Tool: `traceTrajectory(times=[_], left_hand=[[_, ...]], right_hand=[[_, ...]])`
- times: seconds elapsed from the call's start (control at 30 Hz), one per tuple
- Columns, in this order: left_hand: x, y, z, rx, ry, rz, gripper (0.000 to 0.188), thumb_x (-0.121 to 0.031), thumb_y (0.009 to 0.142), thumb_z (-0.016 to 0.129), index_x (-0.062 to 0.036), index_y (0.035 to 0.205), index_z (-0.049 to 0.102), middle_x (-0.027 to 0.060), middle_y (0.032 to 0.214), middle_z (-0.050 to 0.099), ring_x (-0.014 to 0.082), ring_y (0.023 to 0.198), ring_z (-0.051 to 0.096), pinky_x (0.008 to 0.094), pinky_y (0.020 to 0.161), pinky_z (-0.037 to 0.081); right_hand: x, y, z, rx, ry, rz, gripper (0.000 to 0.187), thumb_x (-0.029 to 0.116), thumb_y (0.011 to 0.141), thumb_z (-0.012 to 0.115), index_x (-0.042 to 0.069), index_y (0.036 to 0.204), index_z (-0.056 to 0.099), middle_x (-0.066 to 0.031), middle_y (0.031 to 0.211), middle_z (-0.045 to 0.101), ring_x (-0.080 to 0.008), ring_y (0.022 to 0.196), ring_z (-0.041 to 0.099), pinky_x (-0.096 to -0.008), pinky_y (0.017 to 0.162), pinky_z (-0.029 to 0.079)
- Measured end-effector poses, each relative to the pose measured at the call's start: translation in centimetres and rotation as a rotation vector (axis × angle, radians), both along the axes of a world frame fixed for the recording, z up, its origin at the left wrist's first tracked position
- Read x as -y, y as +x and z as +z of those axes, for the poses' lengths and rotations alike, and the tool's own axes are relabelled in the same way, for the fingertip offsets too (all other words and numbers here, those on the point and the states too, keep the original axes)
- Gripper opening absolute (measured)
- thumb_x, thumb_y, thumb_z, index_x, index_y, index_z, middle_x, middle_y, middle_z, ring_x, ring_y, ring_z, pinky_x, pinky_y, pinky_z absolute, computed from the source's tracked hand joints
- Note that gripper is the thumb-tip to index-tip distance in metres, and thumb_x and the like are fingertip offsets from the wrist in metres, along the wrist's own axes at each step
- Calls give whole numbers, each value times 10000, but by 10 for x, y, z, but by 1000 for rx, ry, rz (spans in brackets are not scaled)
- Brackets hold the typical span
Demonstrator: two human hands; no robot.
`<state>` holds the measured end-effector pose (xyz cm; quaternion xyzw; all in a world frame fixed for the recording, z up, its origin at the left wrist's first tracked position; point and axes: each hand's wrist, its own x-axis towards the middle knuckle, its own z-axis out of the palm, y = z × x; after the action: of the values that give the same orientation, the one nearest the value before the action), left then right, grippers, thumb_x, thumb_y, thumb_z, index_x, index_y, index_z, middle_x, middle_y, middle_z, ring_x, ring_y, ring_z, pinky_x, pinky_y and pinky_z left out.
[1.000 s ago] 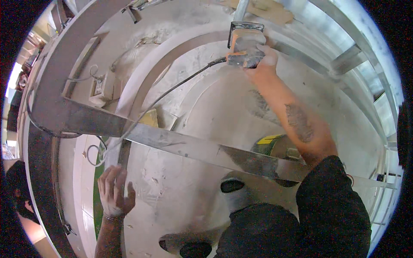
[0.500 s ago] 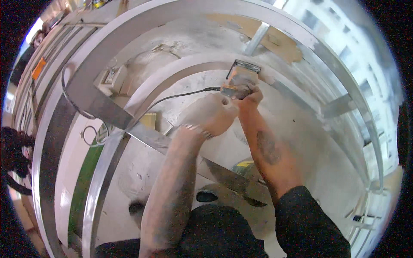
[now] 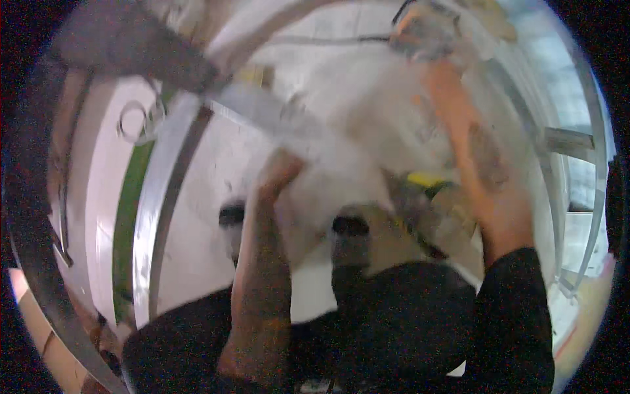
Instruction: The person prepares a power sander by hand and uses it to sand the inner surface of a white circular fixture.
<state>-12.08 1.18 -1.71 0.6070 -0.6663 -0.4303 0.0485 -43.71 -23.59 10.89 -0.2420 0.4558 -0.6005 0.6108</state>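
Observation:
My right hand [image 3: 436, 60] is stretched out at the top right, wrapped round an orange electric sander [image 3: 423, 33] with a dark rectangular base. A dark cord [image 3: 367, 39] runs off the sander to the left. My left hand [image 3: 283, 169] is drawn back nearer my body, above my legs and apart from the sander. Motion smears its fingers, so what they do is hidden. Below the right hand lies the pale curved surface [image 3: 387, 125], blurred by motion.
A grey metal crossbar [image 3: 256, 118] spans the left, joining a curved metal rail [image 3: 147, 230]. A green strip [image 3: 128, 230] and a loop of thin cable [image 3: 133, 121] lie beyond it. Right of my feet is a yellow-and-black thing [image 3: 430, 180]. A metal frame [image 3: 598, 164] curves along the right.
My left hand has come away from beside the sander and moved back toward my body. My right hand still holds the sander. The view has tipped downward, and everything looks more blurred.

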Motion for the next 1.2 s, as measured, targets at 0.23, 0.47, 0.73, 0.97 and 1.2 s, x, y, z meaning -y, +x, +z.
traceTrajectory(times=[0.23,0.47,0.73,0.97,1.2], left_hand=[[90,-86,51,-1298,122,874,765,-364,851,711,-24,1438,358,145,1204,615,264,981,642,416,797,531],[115,-99,87,-1410,97,786,739,-303,895,665,-64,1485,291,144,1191,620,246,1009,642,354,782,539],[157,-92,99,-1404,-227,719,651,-318,964,566,-58,1488,279,131,1301,556,235,1153,586,368,874,521],[158,-102,99,-1504,-257,730,610,-262,943,619,9,1404,327,154,1303,496,251,1171,546,406,936,518],[151,-88,92,-1399,-321,777,556,-144,920,618,27,1367,335,175,1287,498,252,1162,541,391,995,477]], right_hand=[[14,70,11,-387,-209,167,387,293,885,376,103,1166,562,-99,1146,618,-306,1059,577,-510,865,466],[-7,96,-31,-640,-347,-6,368,296,888,381,98,1135,570,-100,1120,626,-300,1037,586,-500,846,475],[-21,126,25,359,212,-145,159,252,849,498,116,874,576,-71,842,633,-248,735,608,-411,684,500],[-33,130,41,339,215,-41,148,225,830,557,89,877,592,-79,844,637,-237,758,614,-362,706,504],[-45,130,24,16,154,109,189,243,858,595,80,941,640,-58,863,647,-174,804,627,-331,764,510]])
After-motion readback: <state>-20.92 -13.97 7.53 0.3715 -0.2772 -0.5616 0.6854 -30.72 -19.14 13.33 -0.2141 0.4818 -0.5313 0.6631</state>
